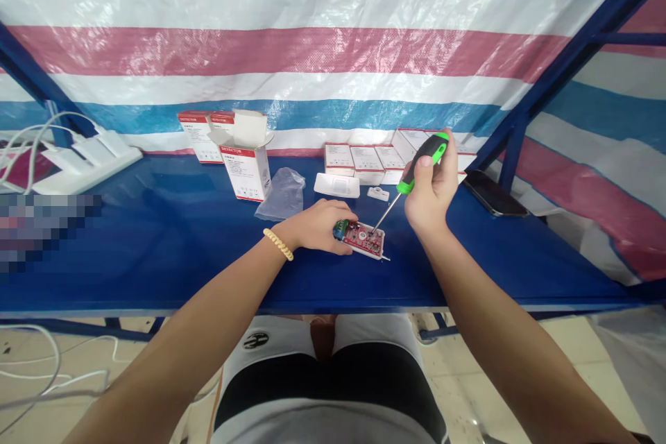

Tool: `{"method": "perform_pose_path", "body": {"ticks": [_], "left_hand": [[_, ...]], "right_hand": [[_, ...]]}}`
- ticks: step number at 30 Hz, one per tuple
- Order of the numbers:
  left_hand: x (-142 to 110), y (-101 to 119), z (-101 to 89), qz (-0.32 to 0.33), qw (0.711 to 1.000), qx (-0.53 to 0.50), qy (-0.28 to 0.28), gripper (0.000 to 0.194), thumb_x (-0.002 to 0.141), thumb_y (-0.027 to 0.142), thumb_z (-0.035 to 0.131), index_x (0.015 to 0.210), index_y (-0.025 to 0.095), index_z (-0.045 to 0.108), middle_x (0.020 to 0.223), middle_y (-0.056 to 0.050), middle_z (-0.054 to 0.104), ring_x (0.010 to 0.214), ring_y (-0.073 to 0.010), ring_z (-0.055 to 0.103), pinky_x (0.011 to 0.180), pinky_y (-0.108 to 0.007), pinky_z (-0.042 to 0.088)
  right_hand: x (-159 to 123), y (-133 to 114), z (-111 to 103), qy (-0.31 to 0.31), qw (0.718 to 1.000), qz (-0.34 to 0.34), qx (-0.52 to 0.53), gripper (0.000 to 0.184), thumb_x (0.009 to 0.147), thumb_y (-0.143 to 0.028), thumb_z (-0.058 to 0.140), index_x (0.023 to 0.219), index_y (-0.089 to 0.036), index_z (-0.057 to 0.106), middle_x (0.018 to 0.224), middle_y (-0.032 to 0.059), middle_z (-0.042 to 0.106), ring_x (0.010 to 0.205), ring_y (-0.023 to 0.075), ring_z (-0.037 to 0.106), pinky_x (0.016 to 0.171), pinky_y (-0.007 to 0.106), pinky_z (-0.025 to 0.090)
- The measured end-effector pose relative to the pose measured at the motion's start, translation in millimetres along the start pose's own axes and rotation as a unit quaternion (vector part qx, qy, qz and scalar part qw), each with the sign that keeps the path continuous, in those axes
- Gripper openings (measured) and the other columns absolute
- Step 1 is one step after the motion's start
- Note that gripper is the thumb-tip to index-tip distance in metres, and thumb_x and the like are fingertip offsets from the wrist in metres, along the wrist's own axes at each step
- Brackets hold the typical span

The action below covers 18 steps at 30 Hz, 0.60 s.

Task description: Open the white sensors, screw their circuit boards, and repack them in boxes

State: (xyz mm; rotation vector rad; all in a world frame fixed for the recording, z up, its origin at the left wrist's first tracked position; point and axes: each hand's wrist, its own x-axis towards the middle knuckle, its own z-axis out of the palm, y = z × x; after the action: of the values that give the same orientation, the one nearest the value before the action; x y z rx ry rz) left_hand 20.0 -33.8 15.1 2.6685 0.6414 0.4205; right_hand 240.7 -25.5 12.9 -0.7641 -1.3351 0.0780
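Observation:
My left hand [318,223] is closed on the left end of a small red circuit board [364,239] that lies in a white base on the blue table [156,236]. A beaded bracelet circles that wrist. My right hand [431,189] grips a screwdriver [420,161] with a green and black handle. Its metal shaft slants down to the left, and the tip touches the top of the board. Just behind the board lie a white detector cover [336,184] and a small white clip [377,193].
An open white and red box [245,158] stands at the back with two more behind it. A clear plastic bag [281,194] lies beside it. Several flat boxes [364,156] line the striped tarp wall. A black phone [492,193] lies at the right, a white power strip [83,159] with cables at the left.

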Motion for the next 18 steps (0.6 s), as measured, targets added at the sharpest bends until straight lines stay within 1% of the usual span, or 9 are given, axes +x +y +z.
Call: {"method": "perform_pose_path", "body": {"ticks": [5, 9, 12, 14, 16, 18], "left_hand": [[0, -1, 0.5, 0.008, 1.000, 0.002, 0.003, 0.052, 0.068, 0.044, 0.077, 0.110, 0.017, 0.065, 0.109, -0.008, 0.066, 0.102, -0.0268, 0.061, 0.093, -0.038, 0.042], [1, 0, 1.5, 0.001, 1.000, 0.008, 0.005, 0.053, 0.068, 0.045, 0.077, 0.112, 0.017, 0.065, 0.107, -0.008, 0.066, 0.101, -0.0265, 0.061, 0.094, -0.039, 0.041], [1, 0, 0.9, -0.013, 1.000, 0.012, 0.010, 0.054, 0.068, 0.046, 0.077, 0.112, 0.016, 0.064, 0.106, -0.008, 0.066, 0.099, -0.0261, 0.061, 0.094, -0.039, 0.041], [0, -2, -0.6, -0.034, 0.999, 0.019, 0.016, 0.054, 0.068, 0.046, 0.077, 0.111, 0.016, 0.064, 0.107, -0.009, 0.065, 0.100, -0.0266, 0.061, 0.094, -0.040, 0.041], [-2, -6, -2.6, -0.061, 0.997, 0.032, 0.023, 0.055, 0.067, 0.046, 0.077, 0.111, 0.016, 0.064, 0.107, -0.009, 0.065, 0.102, -0.0275, 0.061, 0.095, -0.041, 0.040], [-4, -10, -4.2, -0.084, 0.995, 0.051, 0.033, 0.056, 0.069, 0.048, 0.075, 0.113, 0.016, 0.063, 0.109, -0.009, 0.065, 0.104, -0.0283, 0.060, 0.096, -0.043, 0.039]], "right_hand": [[-1, -4, 1, -0.006, 1.000, -0.009, 0.001, 0.055, 0.093, -0.054, 0.045, 0.145, -0.041, 0.033, 0.093, 0.0052, 0.064, 0.082, 0.0247, 0.071, 0.055, 0.040, 0.058], [-1, -11, 1, -0.025, 0.999, -0.020, 0.018, 0.052, 0.093, -0.054, 0.046, 0.143, -0.041, 0.036, 0.091, 0.0048, 0.064, 0.081, 0.0250, 0.071, 0.055, 0.039, 0.058], [1, -19, 1, -0.061, 0.997, -0.026, 0.038, 0.053, 0.091, -0.054, 0.049, 0.140, -0.041, 0.038, 0.087, 0.0038, 0.063, 0.078, 0.0242, 0.070, 0.053, 0.039, 0.057], [6, -24, 4, -0.093, 0.994, -0.025, 0.045, 0.055, 0.088, -0.052, 0.055, 0.139, -0.039, 0.038, 0.085, 0.0027, 0.062, 0.074, 0.0228, 0.069, 0.053, 0.039, 0.057], [12, -28, 9, -0.126, 0.991, -0.020, 0.042, 0.058, 0.085, -0.051, 0.062, 0.136, -0.037, 0.039, 0.084, 0.0015, 0.061, 0.072, 0.0209, 0.067, 0.055, 0.040, 0.059], [19, -29, 16, -0.145, 0.989, -0.015, 0.029, 0.060, 0.082, -0.051, 0.066, 0.132, -0.034, 0.039, 0.086, 0.0009, 0.061, 0.071, 0.0192, 0.065, 0.059, 0.040, 0.060]]}}
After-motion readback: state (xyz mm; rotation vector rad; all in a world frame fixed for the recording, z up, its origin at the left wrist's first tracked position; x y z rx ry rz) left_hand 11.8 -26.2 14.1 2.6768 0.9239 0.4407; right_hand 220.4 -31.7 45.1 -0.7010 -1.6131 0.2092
